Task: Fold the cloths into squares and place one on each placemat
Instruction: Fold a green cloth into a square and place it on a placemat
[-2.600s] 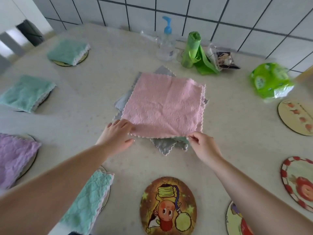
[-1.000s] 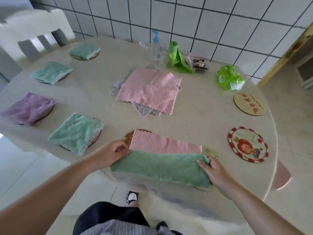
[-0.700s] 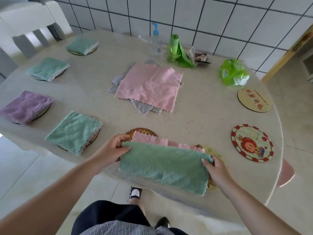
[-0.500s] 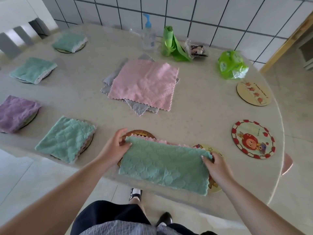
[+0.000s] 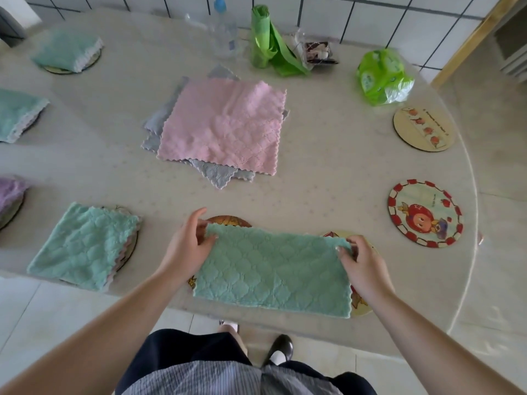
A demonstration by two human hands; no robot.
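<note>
A green quilted cloth (image 5: 271, 272), folded in half into a long rectangle, lies at the table's near edge across two round placemats, one brown (image 5: 228, 220) and one yellow (image 5: 360, 305). My left hand (image 5: 188, 246) pinches its far left corner and my right hand (image 5: 362, 263) pinches its far right corner. A pink cloth (image 5: 225, 126) lies flat on grey cloths (image 5: 219, 175) in the table's middle. Folded green cloths (image 5: 85, 246) (image 5: 68, 49) (image 5: 17, 112) and a purple one (image 5: 10, 191) rest on placemats at the left.
Two bare round placemats (image 5: 425, 212) (image 5: 423, 129) lie at the right. A pump bottle (image 5: 222, 32), a green bag roll (image 5: 265, 41), a small wrapped packet (image 5: 318, 52) and a green plastic pack (image 5: 382, 75) stand along the tiled wall. The table edge (image 5: 285, 329) runs just beyond my body.
I drew a green-and-pink cloth from the middle pile to the near edge and folded its green half over the pink side, so only green shows. Both hands now hold the far corners.
</note>
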